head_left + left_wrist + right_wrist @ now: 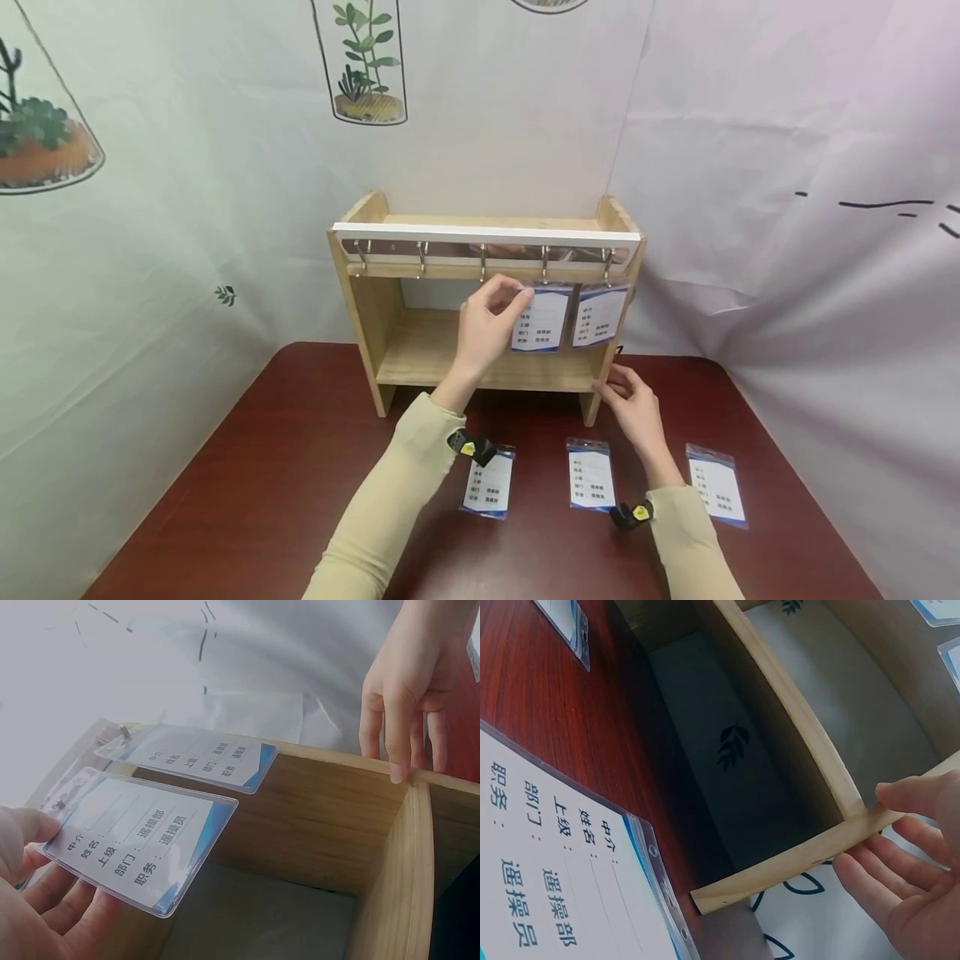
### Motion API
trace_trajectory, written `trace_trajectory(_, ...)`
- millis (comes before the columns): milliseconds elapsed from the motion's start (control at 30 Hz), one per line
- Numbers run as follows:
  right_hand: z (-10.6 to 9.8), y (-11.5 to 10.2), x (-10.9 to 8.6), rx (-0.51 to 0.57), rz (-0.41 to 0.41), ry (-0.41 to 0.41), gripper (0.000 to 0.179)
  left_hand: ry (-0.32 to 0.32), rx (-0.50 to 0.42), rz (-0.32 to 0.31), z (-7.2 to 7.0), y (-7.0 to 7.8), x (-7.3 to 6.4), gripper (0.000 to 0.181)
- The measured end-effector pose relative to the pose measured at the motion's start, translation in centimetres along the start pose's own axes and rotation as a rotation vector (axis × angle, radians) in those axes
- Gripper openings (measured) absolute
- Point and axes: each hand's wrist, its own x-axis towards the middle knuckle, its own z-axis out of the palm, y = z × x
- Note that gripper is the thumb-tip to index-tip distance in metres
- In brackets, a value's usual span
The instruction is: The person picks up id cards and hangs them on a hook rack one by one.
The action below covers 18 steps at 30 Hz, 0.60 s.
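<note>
My left hand (486, 323) pinches a clear badge holder (542, 323) by its upper left edge, with thumb and finger. In the head view its top edge lies just under the fourth hook (545, 260); a metal tip shows near its top in the left wrist view. Beside it, another badge holder (600, 317) hangs from the rightmost hook (608, 265). My right hand (633, 410) grips the right side panel of the wooden shelf (780, 868) low down, thumb on one face and fingers on the other.
On the dark red table (270, 467) lie a badge holder (487, 487), partly behind the left wrist camera, a middle one (591, 477) and a right one (716, 486). A white hook rail (487, 236) runs along the shelf's front top. Printed cloth (510, 125) hangs behind.
</note>
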Motion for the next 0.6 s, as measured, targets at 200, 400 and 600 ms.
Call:
trace_trajectory(200,0.06,0.25,-0.28,0.0,0.007,0.003,0.055,0.006,0.008,-0.005,0.18,-0.11,-0.13,0.015)
trace_trajectory(400,0.1,0.25,-0.37,-0.001,0.006,0.006,0.055,0.016,0.007,-0.025,0.4,-0.2,-0.14,0.015)
trace_trajectory(600,0.14,0.18,-0.2,0.002,0.002,0.008,0.055,0.03,-0.006,-0.025,0.52,-0.46,-0.08,0.019)
